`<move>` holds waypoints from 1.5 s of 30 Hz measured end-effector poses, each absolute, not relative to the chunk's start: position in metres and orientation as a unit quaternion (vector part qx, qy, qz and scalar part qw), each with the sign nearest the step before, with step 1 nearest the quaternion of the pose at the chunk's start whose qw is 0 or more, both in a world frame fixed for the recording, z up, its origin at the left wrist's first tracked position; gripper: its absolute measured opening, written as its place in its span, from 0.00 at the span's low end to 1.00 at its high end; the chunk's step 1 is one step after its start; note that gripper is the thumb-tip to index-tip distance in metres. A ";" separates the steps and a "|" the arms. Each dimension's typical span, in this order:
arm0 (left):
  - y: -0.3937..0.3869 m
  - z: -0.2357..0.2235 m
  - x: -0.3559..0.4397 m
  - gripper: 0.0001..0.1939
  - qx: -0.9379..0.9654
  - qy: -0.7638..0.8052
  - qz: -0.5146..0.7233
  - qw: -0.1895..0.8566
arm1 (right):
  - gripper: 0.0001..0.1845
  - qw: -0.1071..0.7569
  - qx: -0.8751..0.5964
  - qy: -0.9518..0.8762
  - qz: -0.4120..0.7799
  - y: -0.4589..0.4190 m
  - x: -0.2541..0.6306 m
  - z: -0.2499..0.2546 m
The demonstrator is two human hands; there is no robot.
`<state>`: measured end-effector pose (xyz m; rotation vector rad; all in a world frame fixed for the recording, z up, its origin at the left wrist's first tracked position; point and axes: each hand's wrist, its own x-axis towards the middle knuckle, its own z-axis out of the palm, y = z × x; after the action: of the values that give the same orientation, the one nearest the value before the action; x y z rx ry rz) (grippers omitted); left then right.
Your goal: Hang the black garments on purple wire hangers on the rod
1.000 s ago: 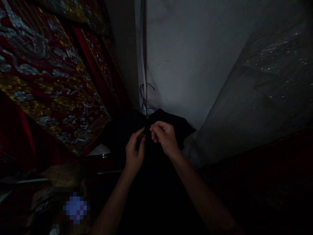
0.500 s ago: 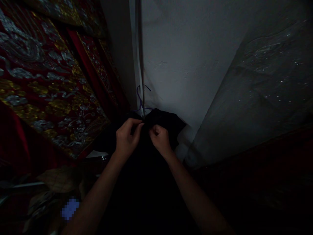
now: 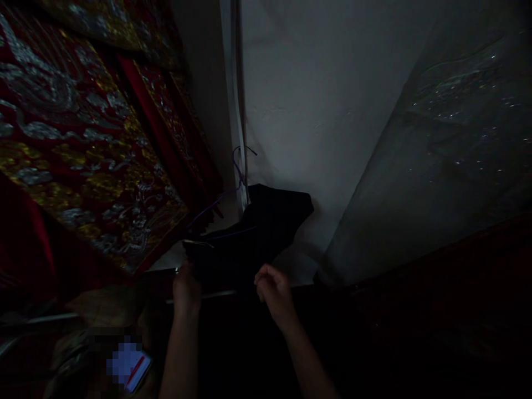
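A black garment (image 3: 270, 216) droops from a thin purple clothes hanger (image 3: 239, 172), which hooks onto a pale strip by the wall. Its far right shoulder still sits on the hanger, while the left part has slipped below and the hanger's left arm is bare. My left hand (image 3: 187, 288) is closed on the garment's left side, its fingertips partly lost in the dark. Lower at the front, my right hand (image 3: 274, 288) has its fingers curled together at the dark cloth. The fold it pinches is too dark to make out clearly.
Red cloth (image 3: 95, 138) with gold and silver embroidery hangs on the left. A pale wall (image 3: 307, 100) stands behind, with a clear plastic sheet (image 3: 440, 144) at the right. A lit phone (image 3: 138, 372), partly pixelated, is at the lower left.
Both hands have come down from the garment's neck, the left also moving outward to the left. The garment's left shoulder has come off the hanger, baring its left arm.
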<state>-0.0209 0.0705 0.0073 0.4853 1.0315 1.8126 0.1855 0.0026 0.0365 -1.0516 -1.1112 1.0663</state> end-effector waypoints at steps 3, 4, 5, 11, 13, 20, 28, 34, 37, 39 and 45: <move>0.056 -0.015 -0.004 0.11 0.207 0.448 0.710 0.502 | 0.09 0.631 -0.457 -0.431 0.456 -0.006 0.200 0.032; 0.053 -0.017 0.000 0.13 0.239 0.461 0.696 0.496 | 0.10 0.638 -0.459 -0.425 0.449 -0.006 0.205 0.031; 0.050 -0.018 0.004 0.15 0.287 0.476 0.676 0.483 | 0.10 0.643 -0.464 -0.421 0.441 -0.005 0.209 0.030; 0.035 0.002 0.029 0.20 0.485 0.498 0.588 0.413 | 0.14 0.592 -0.538 -0.455 0.390 0.007 0.218 0.008; 0.025 0.011 0.042 0.19 0.477 0.484 0.596 0.428 | 0.15 0.552 -0.558 -0.493 0.376 0.010 0.220 -0.001; -0.004 0.036 0.079 0.12 0.543 0.414 0.600 0.417 | 0.29 0.503 -0.434 -0.625 0.409 -0.006 0.215 0.017; 0.000 0.050 0.067 0.06 0.600 0.396 0.608 0.337 | 0.22 0.481 -0.403 -0.667 0.401 -0.006 0.195 0.049; 0.008 0.039 0.044 0.22 0.616 0.397 0.533 0.422 | 0.18 0.413 -0.375 -0.718 0.415 0.008 0.221 0.069; 0.013 0.027 0.027 0.23 0.663 0.428 0.372 0.489 | 0.20 0.402 -0.333 -0.751 0.404 0.022 0.230 0.089; 0.018 0.024 0.014 0.20 0.689 0.444 0.293 0.492 | 0.24 0.424 -0.323 -0.758 0.376 0.039 0.233 0.101; 0.037 0.048 -0.034 0.14 0.710 0.490 0.316 0.395 | 0.25 0.577 -0.448 -0.608 0.310 0.123 0.240 0.098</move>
<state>-0.0339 0.0373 0.0482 1.8002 1.2426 0.8011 0.2404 0.1233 0.0984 -1.0492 -1.4230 0.7251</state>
